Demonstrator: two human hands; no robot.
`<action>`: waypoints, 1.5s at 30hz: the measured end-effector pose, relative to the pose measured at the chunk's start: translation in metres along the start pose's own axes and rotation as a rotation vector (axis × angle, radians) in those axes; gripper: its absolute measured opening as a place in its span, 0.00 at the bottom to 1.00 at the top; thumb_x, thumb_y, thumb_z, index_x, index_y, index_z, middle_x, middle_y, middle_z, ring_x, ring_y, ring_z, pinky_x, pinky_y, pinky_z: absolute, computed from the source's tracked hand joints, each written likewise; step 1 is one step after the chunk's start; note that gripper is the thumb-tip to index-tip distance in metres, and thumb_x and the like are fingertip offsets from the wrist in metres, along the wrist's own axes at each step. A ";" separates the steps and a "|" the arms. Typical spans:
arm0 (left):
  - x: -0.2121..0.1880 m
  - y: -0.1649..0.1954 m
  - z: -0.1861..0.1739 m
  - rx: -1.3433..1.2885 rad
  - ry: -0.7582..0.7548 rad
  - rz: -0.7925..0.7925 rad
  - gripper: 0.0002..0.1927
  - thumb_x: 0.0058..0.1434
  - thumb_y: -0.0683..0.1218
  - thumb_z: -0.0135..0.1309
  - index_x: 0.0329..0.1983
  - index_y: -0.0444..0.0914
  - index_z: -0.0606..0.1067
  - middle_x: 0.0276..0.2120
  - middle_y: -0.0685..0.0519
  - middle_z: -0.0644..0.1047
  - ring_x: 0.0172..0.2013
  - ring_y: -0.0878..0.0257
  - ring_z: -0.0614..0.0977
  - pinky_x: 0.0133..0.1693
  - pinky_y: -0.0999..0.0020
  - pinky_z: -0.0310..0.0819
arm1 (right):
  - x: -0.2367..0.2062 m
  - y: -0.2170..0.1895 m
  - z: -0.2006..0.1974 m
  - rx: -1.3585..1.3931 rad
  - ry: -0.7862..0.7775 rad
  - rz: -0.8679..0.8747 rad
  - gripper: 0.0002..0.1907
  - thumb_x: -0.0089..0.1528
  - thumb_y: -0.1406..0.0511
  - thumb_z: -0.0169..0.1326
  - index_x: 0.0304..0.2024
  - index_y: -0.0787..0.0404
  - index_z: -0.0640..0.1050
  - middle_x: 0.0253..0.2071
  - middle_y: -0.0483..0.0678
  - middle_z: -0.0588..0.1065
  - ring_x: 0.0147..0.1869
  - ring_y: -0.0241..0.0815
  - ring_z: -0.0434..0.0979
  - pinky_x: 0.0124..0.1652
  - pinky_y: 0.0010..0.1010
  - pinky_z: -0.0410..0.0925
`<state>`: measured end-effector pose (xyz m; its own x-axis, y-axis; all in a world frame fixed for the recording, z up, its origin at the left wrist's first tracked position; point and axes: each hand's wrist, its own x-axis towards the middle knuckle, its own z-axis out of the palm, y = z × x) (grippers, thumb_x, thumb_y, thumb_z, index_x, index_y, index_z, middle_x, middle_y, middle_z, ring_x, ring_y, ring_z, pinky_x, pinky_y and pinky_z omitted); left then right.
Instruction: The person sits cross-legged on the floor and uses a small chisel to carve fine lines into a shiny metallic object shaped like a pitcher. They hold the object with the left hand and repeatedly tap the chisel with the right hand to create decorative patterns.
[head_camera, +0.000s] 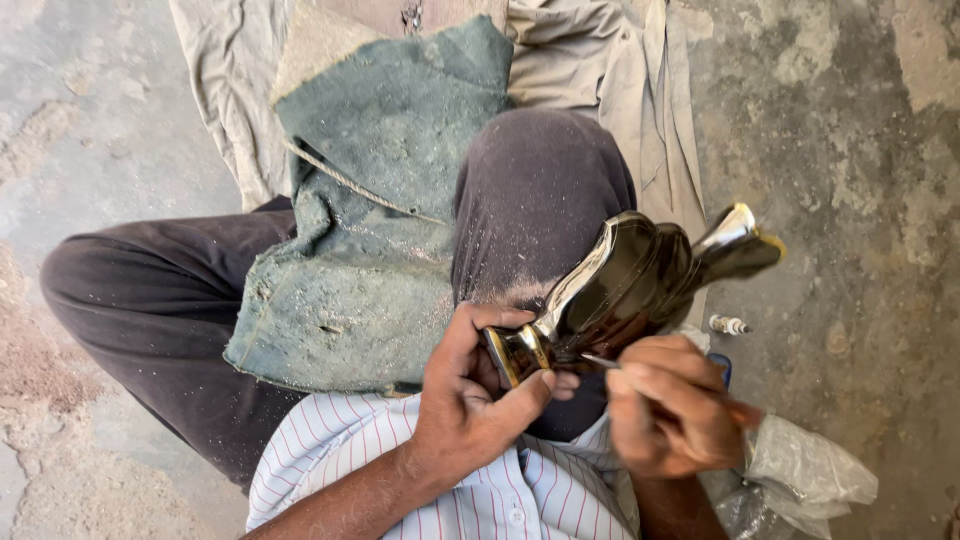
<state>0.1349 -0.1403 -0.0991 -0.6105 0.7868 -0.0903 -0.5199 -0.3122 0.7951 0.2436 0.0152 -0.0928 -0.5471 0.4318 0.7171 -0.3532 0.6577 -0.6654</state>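
A shiny dark metal vase (630, 285) with a brass-coloured foot lies on its side across my right knee. My left hand (470, 390) grips its foot end, thumb along the rim. My right hand (672, 408), blurred by motion, is closed on a thin pointed metal tool (600, 361) whose tip touches the vase's body near the foot. The tool's handle is mostly hidden in my fist.
A dusty blue-green cloth (370, 230) covers my lap, over dark trousers (150, 290). Beige fabric (610, 70) lies beyond my knees on the concrete floor. A small white-and-metal part (728, 324) sits on the floor at right, and a clear plastic bag (810, 470) lies by my right wrist.
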 end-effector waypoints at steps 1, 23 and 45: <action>0.004 0.006 -0.001 -0.015 0.003 -0.002 0.21 0.64 0.33 0.53 0.58 0.29 0.62 0.38 0.42 0.79 0.39 0.60 0.88 0.42 0.67 0.87 | 0.005 0.000 0.001 -0.017 0.068 0.024 0.10 0.60 0.75 0.57 0.44 0.63 0.78 0.34 0.47 0.79 0.29 0.32 0.80 0.26 0.23 0.74; 0.164 0.092 0.017 0.110 -0.288 0.181 0.26 0.59 0.32 0.55 0.62 0.34 0.72 0.51 0.48 0.80 0.50 0.61 0.85 0.55 0.66 0.83 | 0.040 -0.001 0.056 0.225 0.460 0.413 0.09 0.69 0.78 0.54 0.51 0.69 0.75 0.42 0.54 0.77 0.36 0.34 0.77 0.38 0.25 0.73; 0.195 0.086 0.017 -0.039 -0.204 -0.041 0.16 0.47 0.27 0.49 0.38 0.25 0.79 0.34 0.42 0.83 0.30 0.58 0.86 0.34 0.65 0.84 | 0.119 -0.011 0.020 -0.425 -0.066 0.173 0.11 0.58 0.75 0.68 0.41 0.64 0.80 0.40 0.50 0.83 0.20 0.20 0.67 0.18 0.17 0.51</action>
<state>-0.0190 -0.0045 -0.0384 -0.4564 0.8898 0.0046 -0.5673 -0.2950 0.7689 0.1666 0.0471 -0.0042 -0.6224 0.5265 0.5791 0.0824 0.7799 -0.6205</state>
